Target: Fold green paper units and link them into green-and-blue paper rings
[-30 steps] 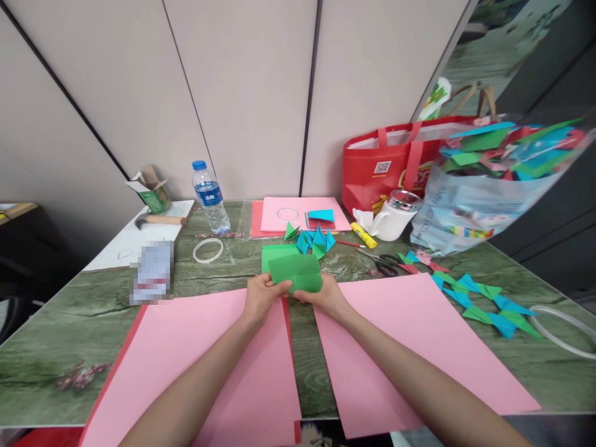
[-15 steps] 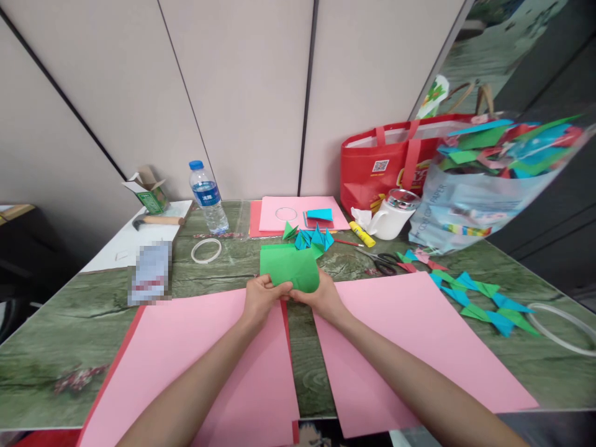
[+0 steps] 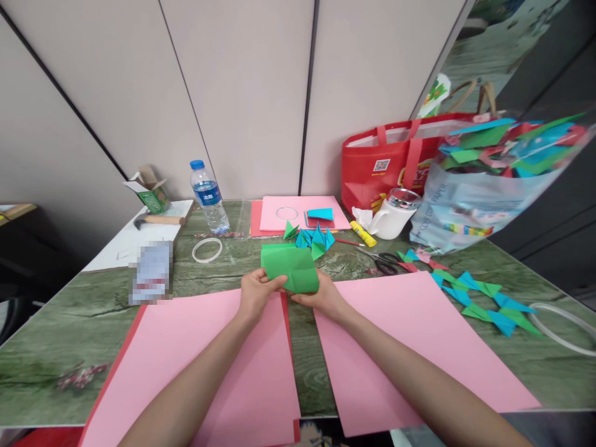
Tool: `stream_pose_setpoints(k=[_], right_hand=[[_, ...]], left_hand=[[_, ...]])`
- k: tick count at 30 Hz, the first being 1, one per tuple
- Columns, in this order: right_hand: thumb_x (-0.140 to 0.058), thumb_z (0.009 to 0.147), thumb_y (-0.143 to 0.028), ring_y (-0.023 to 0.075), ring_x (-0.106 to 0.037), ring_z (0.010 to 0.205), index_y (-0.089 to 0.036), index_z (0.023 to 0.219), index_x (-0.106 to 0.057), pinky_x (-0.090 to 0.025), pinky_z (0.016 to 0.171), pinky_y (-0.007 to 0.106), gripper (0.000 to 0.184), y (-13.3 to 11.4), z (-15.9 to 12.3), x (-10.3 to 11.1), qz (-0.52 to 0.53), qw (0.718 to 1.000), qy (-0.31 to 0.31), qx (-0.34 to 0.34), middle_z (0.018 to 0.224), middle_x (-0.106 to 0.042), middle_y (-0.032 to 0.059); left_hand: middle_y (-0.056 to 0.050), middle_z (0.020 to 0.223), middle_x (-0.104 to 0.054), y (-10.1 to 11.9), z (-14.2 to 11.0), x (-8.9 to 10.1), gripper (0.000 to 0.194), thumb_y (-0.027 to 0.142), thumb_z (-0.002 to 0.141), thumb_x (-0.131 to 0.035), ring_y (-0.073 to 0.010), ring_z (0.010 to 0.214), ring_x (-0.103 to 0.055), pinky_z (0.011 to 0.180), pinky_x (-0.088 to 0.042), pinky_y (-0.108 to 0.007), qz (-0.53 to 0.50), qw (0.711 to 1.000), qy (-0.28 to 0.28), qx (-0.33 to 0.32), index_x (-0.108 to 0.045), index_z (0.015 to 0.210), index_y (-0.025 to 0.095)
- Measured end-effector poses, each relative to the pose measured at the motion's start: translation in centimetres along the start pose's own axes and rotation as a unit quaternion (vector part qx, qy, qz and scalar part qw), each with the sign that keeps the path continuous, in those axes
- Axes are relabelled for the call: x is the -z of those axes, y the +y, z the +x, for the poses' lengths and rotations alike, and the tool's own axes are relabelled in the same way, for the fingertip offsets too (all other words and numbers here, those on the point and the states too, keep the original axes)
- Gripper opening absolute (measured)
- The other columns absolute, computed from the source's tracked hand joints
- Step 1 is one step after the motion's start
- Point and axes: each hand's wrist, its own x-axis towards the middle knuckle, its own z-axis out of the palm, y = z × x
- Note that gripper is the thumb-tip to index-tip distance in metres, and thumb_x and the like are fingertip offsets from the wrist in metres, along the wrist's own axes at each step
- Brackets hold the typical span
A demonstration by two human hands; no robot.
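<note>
Prob mid-fold: L hand [image 3: 255, 297] pinches grn sheet [image 3: 294, 270] at lower left, thumb on front; R hand [image 3: 326, 297] holds its right side, thumb low. Sheet's btwn both, over table [image 3: 310, 372]. Next move likely needs edges lined up, then firm crease.

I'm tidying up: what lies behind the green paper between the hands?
Behind the held paper: a strip of green paper, then folded blue and green pieces. What lies directly behind is covered.
</note>
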Motion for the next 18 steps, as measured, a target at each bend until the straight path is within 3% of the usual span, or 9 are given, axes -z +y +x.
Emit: stream_pose_setpoints(k=[6, 10, 18], right_hand=[[-0.073, 0.053, -0.031, 0.0168, -0.059, 0.049, -0.017, 0.078, -0.053, -0.049, 0.05, 0.03, 0.035, -0.01, -0.04, -0.23, 0.09, 0.989, 0.011, -0.116, 0.057, -0.063, -0.0009], [-0.073, 0.052, -0.031, 0.0163, -0.058, 0.047, -0.017, 0.07, -0.055, -0.049, 0.05, 0.03, 0.029, -0.26, 0.1, -0.02, 0.081, 0.988, 0.03, -0.125, 0.054, -0.062, -0.0004], [-0.072, 0.054, -0.031, 0.0157, -0.057, 0.047, -0.015, 0.066, -0.057, -0.046, 0.049, 0.029, 0.025, 0.08, 0.23, 0.3, 0.061, 0.991, 0.004, -0.117, 0.052, -0.061, -0.0002]], left_hand=[[-0.005, 0.064, -0.07, -0.09, -0.08, -0.09, 0.035, 0.027, 0.048, -0.079, -0.0139, 0.052, -0.061, 0.054, -0.05, -0.025, 0.023, 0.999, -0.036, 0.012, -0.065, 0.076, 0.01], [-0.004, 0.056, -0.066, -0.25, -0.05, 0.06, 0.032, 0.027, 0.047, -0.079, -0.0154, 0.052, -0.062, 0.055, -0.05, -0.026, 0.061, 0.996, -0.066, 0.021, -0.06, 0.066, 0.011], [-0.004, 0.054, -0.066, 0.05, -0.23, 0.11, 0.03, 0.027, 0.048, -0.078, -0.0173, 0.054, -0.063, 0.056, -0.048, -0.027, 0.092, 0.993, -0.073, 0.004, -0.053, 0.058, 0.013]])
